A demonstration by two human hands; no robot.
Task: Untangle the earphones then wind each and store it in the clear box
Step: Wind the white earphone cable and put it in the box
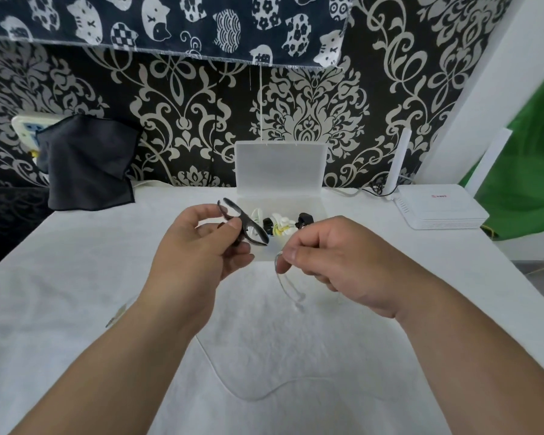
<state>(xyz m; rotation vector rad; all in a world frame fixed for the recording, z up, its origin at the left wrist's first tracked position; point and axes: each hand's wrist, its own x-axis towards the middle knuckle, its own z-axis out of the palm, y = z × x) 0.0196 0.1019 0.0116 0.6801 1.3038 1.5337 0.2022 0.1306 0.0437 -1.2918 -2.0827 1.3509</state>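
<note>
earphones (281, 226) already wound into small bundles, some white and some black, lie in the base of the clear box (314, 205), which stands open at the far middle of the white-covered table (76, 277), its lid (278, 164) upright against the patterned wall. both hands hover just in front of the box, above the table. the left hand (189, 246) has its fingers curled and its thumb pressed on a black earphone cable (234, 207), gathered into a long loop that sticks up and to the right out of the grip, in front of the box's near left corner. the right hand (336, 255) pinches a white earphone cable (297, 299) between thumb and forefinger, the other fingers folded in; a short length curves down from the pinch and ends just above the cloth. a thin pale cable also trails across the cloth between the 2 forearms. the 2 hands are near each other but do not touch. a black cloth (88, 164) hangs at the far left, and a white router (443, 208) with 2 upright antennas sits at the far right.
</note>
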